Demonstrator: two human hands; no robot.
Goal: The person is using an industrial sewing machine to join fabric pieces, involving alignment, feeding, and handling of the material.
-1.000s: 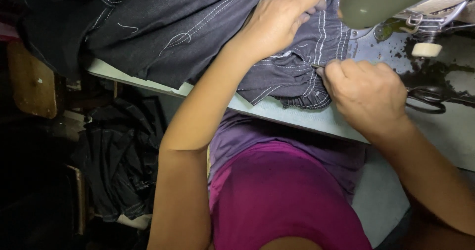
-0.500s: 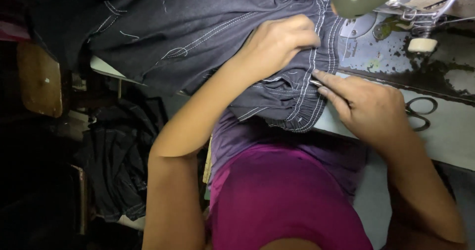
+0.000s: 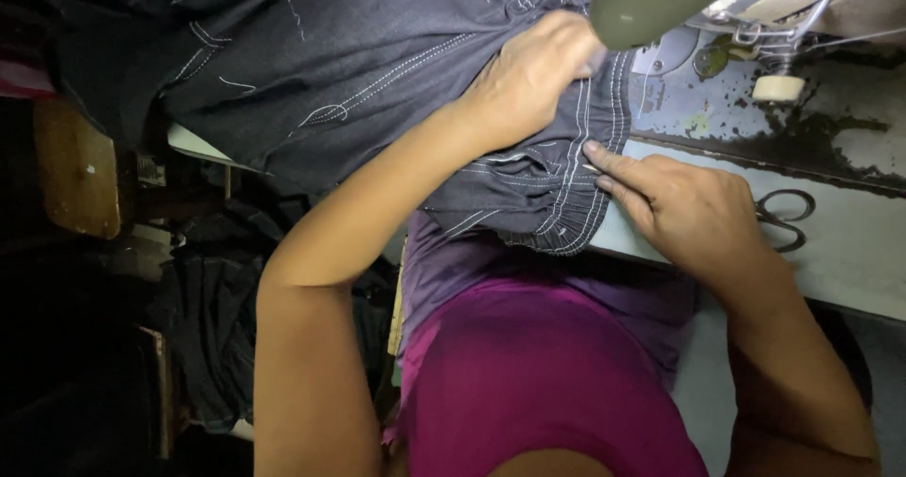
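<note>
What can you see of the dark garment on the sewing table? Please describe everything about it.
The dark garment looks like grey-blue denim with pale double stitching and a curved decorative seam. Its gathered waistband, with several rows of stitches, lies at the table edge and partly hangs over it. The cloth is spread out and wrinkled. The left hand presses on top of it; the right hand touches the waistband with its fingertips.

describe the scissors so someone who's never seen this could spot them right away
Start at the pale sewing table on the right side of the view. Just beyond the right hand lie the scissors, flat, with dark looped handles; they are the only metal tool on that bare stretch.
</note>
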